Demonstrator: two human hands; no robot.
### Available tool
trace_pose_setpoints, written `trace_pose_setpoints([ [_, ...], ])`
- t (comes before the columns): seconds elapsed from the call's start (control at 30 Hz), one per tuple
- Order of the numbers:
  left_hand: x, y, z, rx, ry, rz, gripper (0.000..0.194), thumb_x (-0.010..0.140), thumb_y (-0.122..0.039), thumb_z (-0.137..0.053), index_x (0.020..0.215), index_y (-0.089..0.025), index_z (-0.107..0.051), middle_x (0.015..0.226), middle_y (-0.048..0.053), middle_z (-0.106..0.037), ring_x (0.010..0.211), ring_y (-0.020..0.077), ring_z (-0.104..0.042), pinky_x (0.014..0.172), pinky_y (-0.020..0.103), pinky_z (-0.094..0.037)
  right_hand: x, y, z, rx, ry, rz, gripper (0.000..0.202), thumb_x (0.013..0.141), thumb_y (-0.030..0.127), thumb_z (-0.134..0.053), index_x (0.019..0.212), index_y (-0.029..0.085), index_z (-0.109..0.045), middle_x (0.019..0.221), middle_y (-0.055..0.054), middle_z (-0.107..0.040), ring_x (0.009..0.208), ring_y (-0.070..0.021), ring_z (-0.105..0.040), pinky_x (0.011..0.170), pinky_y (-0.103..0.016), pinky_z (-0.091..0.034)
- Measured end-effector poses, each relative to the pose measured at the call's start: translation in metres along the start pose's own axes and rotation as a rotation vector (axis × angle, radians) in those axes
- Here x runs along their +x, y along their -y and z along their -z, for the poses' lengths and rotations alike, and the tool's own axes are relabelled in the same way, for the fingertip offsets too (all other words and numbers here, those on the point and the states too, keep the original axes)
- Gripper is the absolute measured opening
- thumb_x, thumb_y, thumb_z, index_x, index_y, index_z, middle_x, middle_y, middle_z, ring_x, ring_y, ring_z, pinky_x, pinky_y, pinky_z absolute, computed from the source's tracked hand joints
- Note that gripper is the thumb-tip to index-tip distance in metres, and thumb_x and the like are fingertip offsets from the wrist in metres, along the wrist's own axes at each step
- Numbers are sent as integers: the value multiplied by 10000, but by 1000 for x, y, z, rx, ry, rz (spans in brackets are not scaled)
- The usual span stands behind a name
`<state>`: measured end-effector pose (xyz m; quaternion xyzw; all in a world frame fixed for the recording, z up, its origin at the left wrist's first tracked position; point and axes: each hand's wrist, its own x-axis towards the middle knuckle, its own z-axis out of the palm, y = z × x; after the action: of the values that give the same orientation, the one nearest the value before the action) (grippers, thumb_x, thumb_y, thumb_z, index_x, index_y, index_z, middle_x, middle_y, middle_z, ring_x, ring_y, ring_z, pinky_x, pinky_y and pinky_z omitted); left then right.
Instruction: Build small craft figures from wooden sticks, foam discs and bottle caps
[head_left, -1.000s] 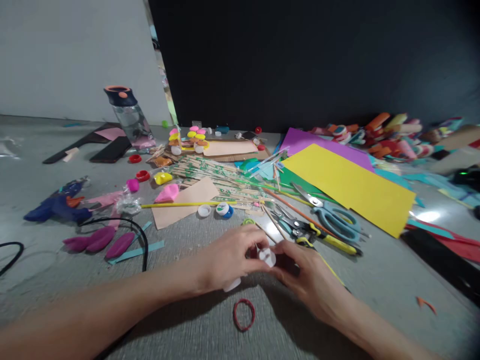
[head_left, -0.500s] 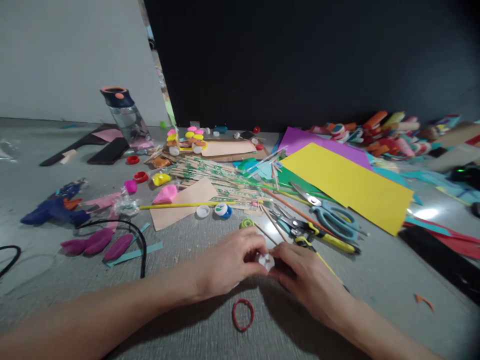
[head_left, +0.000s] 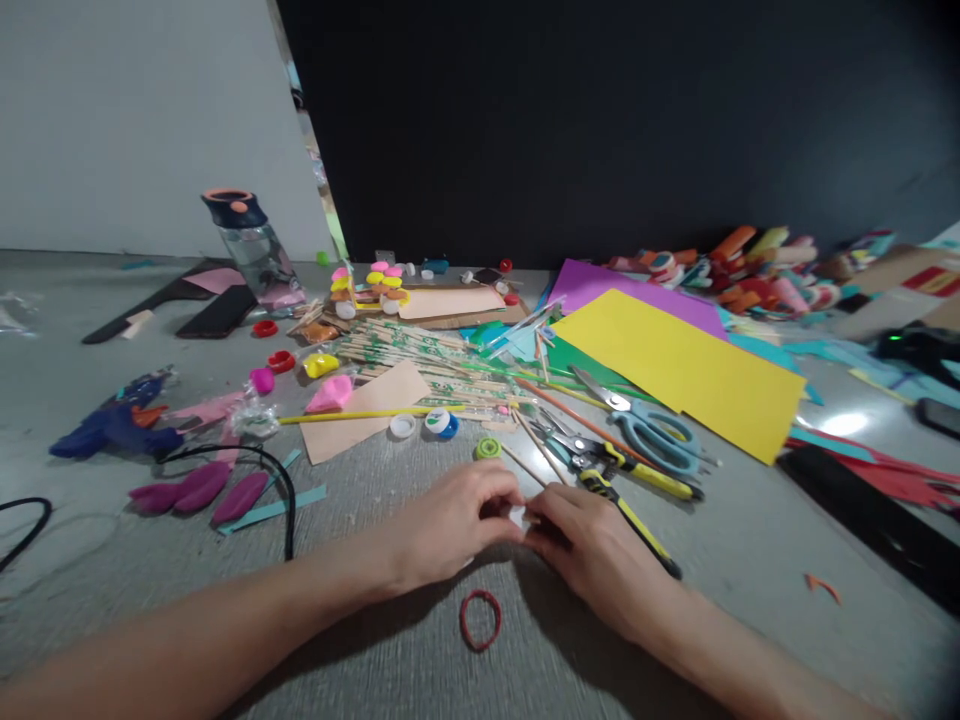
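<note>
My left hand [head_left: 457, 520] and my right hand [head_left: 600, 550] meet over the table, fingertips pinched around a small white bottle cap [head_left: 518, 517]. Fingers cover most of the cap. On the tabletop below them lies a red ring-shaped band [head_left: 481, 620]. Just beyond the left fingers sits a green cap [head_left: 488, 448]. Past the right hand are pliers with yellow-and-black handles [head_left: 637, 525] and a pair of scissors with blue-grey handles [head_left: 660, 435]. Thin wooden sticks [head_left: 544, 450] lie close to the fingertips.
Wrapped chopsticks [head_left: 405, 350] spread across the middle. At the right are yellow paper [head_left: 690, 370] and purple paper [head_left: 637, 295]. A water bottle [head_left: 251, 250] stands at back left, near a dark phone-like slab [head_left: 217, 312]. Purple clay pieces [head_left: 184, 490] and a black cable [head_left: 289, 500] lie left.
Both hands have drawn closer around the cap, which now shows less between the fingertips. The whole view has shifted slightly. Other things on the table stay in place.
</note>
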<state>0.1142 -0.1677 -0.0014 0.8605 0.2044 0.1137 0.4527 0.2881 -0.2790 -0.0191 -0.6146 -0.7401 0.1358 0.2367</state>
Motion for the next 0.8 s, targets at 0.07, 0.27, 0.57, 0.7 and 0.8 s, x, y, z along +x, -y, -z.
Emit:
trace_pose_setpoints([
  [0.07,1,2,0,2,0,16,72,822,-230,-704,839,-184,-652,843,-10,-580,792,163,-531,712,292,-384,1,0,0,3,0,-10,47,917,169,-623,872,175,-611,822,-44,-656,717,-166,-598,635,-280,-416],
  [0.27,4,6,4,-33,6,54,169,804,-311,-749,890,-184,-678,840,-6,-620,772,163,-556,694,287,-387,3,-5,17,43,70,-20,74,950,265,-634,967,201,-602,879,-46,-678,759,-178,-621,654,-292,-433],
  [0.57,3,-6,9,-55,53,22,370,779,-334,-780,1098,-227,-626,1111,29,-665,1003,225,-582,878,352,-426,9,3,28,-94,85,143,241,1021,210,-398,874,195,-588,843,-41,-639,730,-156,-569,662,-290,-418],
  [0.7,0,-7,7,-73,16,17,251,822,-272,-714,1055,-238,-628,1070,15,-682,990,222,-595,888,356,-431,9,7,25,17,-6,59,227,1014,205,-430,838,198,-575,769,1,-620,668,-124,-544,624,-258,-378],
  [0.8,-3,-10,6,-36,-10,-13,260,827,-317,-715,1068,-246,-645,1098,26,-683,1043,241,-587,938,370,-420,9,6,21,56,-62,72,278,1032,241,-417,803,194,-567,716,11,-597,626,-120,-518,595,-256,-346],
])
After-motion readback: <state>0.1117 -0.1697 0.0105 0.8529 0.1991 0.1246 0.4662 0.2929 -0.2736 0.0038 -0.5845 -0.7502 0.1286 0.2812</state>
